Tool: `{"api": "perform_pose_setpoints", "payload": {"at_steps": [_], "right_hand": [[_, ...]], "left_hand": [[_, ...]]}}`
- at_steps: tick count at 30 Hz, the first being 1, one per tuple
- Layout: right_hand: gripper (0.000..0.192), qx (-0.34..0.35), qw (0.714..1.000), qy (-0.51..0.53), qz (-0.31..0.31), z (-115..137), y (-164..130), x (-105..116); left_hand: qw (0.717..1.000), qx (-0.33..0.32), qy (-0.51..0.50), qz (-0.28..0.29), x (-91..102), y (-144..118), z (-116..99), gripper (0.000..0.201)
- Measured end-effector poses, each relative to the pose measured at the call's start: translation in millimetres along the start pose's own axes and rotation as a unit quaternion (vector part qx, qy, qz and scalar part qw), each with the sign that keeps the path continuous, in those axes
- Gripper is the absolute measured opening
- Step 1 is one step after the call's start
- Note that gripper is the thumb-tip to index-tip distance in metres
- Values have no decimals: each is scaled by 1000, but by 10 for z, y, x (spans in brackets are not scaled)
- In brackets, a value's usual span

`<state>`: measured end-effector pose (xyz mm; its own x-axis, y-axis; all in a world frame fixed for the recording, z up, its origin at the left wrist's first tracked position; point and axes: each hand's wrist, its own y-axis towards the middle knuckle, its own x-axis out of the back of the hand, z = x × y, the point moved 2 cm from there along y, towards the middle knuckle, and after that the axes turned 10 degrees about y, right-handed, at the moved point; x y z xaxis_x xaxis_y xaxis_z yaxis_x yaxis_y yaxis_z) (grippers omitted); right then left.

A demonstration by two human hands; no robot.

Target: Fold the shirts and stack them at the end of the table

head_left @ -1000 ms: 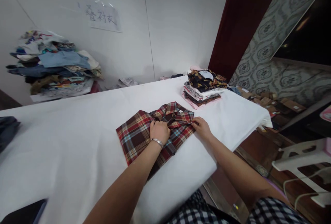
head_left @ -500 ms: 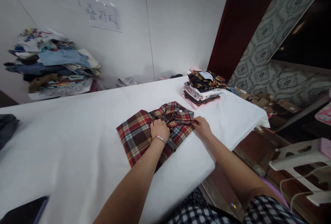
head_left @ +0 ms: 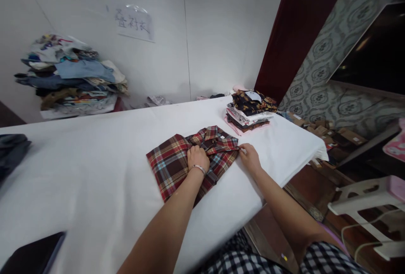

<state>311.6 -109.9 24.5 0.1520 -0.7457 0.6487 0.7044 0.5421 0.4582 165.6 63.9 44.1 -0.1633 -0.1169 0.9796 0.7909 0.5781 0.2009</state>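
Hands rest on a red plaid shirt (head_left: 190,160) that lies folded flat near the front edge of a long table covered in white cloth (head_left: 95,168). The left hand (head_left: 198,158) sits curled up on the middle of the shirt, knuckles up, pressing the cloth down, likely so the fold stays put. I cannot tell if it pinches any cloth under the fingers. A thin silver bracelet (head_left: 200,167) goes around that wrist. The right hand (head_left: 249,157) lies at the right edge of the shirt, and its fingertips pinch the edge by the collar, likely to keep that side straight and tight.

The shirt looks soft and thin. It has crossing lines of red, brown, white and blue, and it is folded into a neat box shape with the collar on top.

Just past the shirt, near the far right corner, stands a small stack of folded shirts (head_left: 249,111), flat and tidy, with a dark flowery one on top. Far off to the left, by the wall, a big messy pile of clothes (head_left: 71,78) is heaped up. A paper sign (head_left: 134,23) is taped to the pale wall. A dark flat thing (head_left: 31,257) lies at the near left corner.
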Motion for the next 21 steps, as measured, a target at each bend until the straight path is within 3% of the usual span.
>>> {"api": "perform_pose_setpoints", "payload": {"at_steps": [2,5,8,11,15,18,21], "right_hand": [[27,107,994,15,12,188,-90,-5],[43,183,976,1,122,464,-219,-113],[57,149,953,-29,261,600,-266,-279],[63,107,934,-53,337,603,-241,-393],[67,94,930,-72,348,562,-224,-432],[65,88,936,-69,335,565,-237,-408],[64,79,939,-50,332,619,-212,-351]], "left_hand": [[1000,0,-6,-4,-8,-1,7,30],[1000,3,-12,-10,-35,-6,17,30],[999,2,-26,-21,-64,-12,8,29],[998,-2,-58,-37,-26,-10,-13,26],[992,-22,-103,-76,226,-21,119,22],[980,10,-137,-144,460,-131,468,27],[981,95,-108,-131,515,-360,871,37]]}}
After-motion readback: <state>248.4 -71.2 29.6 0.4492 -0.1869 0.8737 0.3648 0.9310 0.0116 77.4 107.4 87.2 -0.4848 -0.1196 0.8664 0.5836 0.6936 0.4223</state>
